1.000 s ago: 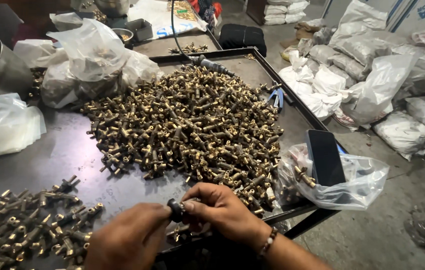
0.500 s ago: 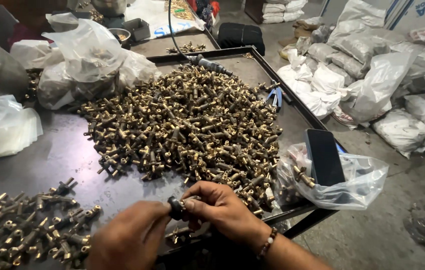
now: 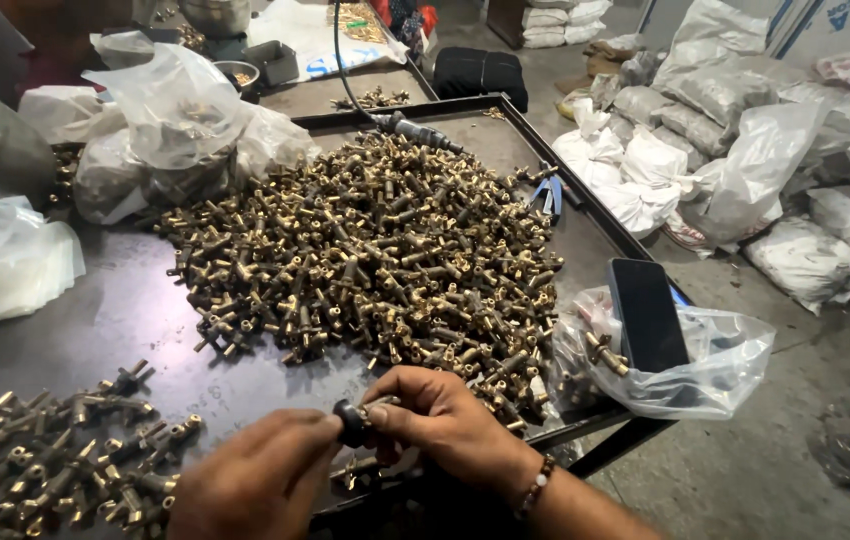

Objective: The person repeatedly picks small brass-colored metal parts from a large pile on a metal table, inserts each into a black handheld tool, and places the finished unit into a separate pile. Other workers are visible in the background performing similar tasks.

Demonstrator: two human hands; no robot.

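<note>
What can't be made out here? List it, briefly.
- Head view: the small dark part between the left hand and right hand is mostly covered by fingers.
- Left hand: cut off by the bottom edge.
- Contents of the white bags: hidden by cloudy plastic.
- Phone screen: dark.

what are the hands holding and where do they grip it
Both hands pinch one small fitting with a dark round cap: the left hand at the cap end, the right hand on the brass body behind it.

Golden-brass T-shaped metal fittings (image 3: 365, 265) heaped on a dull grey steel tray table (image 3: 115, 320); at 3 o'clock, a glossy black slab phone (image 3: 647, 315) on clear plastic bag (image 3: 725, 370) — blue-handled pliers (image 3: 551, 192) beyond.
</note>
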